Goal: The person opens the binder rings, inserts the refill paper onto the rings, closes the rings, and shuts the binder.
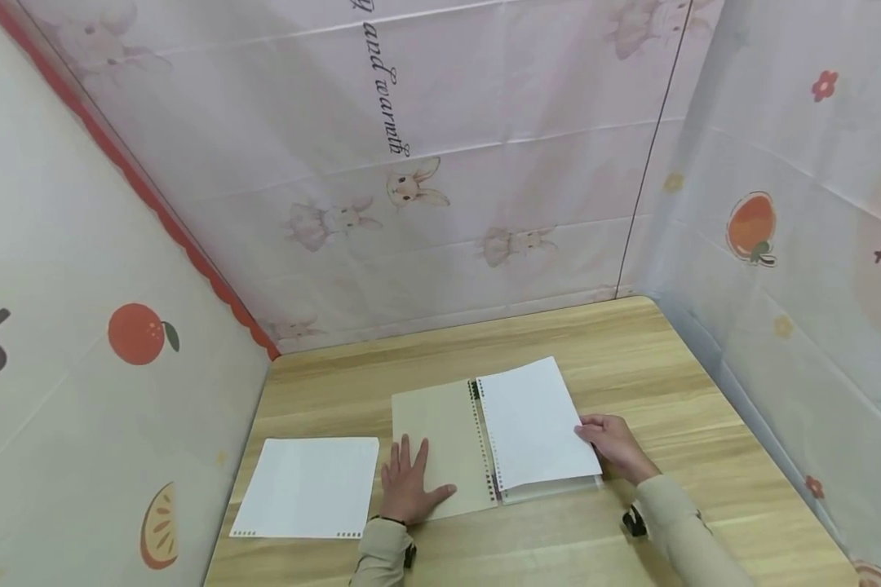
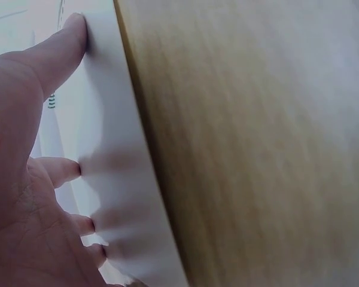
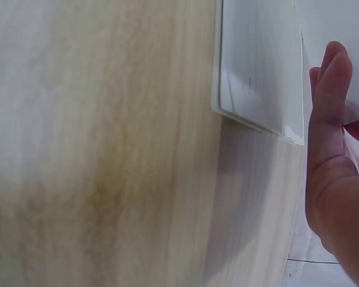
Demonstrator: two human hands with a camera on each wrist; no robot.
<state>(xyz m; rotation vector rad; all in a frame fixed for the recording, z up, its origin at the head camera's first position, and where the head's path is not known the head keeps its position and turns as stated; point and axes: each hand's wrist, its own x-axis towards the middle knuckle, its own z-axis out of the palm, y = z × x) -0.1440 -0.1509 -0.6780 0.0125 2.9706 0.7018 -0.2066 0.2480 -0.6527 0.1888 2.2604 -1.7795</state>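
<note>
A loose-leaf ring binder lies opened flat on the table, its beige left page (image 1: pixel 448 440) joined to the right side by a row of rings. My left hand (image 1: pixel 405 485) rests on that page with fingers spread; in the left wrist view the thumb and fingertips (image 2: pixel 72 167) press on its surface. Over the right side sits a white punched sheet (image 1: pixel 532 424), its holed edge along the rings. My right hand (image 1: pixel 613 444) pinches the sheet's right edge between thumb and fingers. Below it, the binder's clear back cover (image 3: pixel 257 72) shows past the sheet's lower edge.
Another white punched sheet (image 1: pixel 308 487) lies left of the binder, holes toward the front. The wooden table (image 1: pixel 323 391) meets printed cloth walls at the back, left and right. Dark wrist straps (image 1: pixel 634 522) hang at both sleeves.
</note>
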